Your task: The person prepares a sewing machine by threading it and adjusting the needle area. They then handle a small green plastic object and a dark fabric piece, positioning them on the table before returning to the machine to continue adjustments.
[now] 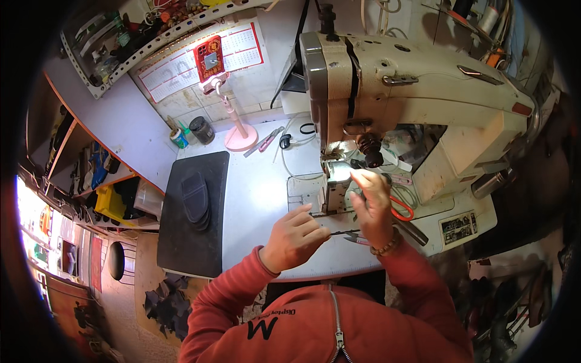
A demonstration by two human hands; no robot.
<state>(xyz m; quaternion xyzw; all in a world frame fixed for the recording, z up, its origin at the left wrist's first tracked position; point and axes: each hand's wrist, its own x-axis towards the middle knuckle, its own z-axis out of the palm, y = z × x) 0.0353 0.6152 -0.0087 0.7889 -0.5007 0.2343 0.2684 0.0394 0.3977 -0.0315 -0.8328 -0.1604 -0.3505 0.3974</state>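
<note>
A cream sewing machine (417, 75) stands on the white table (260, 199), its lamp lighting the needle area. My right hand (374, 206), with a beaded bracelet at the wrist, is raised beside the needle area, fingertips bent together. Whatever they pinch is too small to make out. Lower and to the left, my left hand (296, 239) is closed in a fist in front of the machine's bed. A thin dark rod (345, 232) shows at its fingers; whether the hand grips it is unclear. Red-handled scissors (402, 209) lie just right of my right hand, partly hidden.
Dark, shaped pieces (195, 199) are stacked on a black board (175, 248) at the left. Behind stand a pink phone holder (242, 138), a dark jar (201, 130) and a pink-handled cutter (269, 140). A perforated metal shelf (169, 42) overhangs the back left.
</note>
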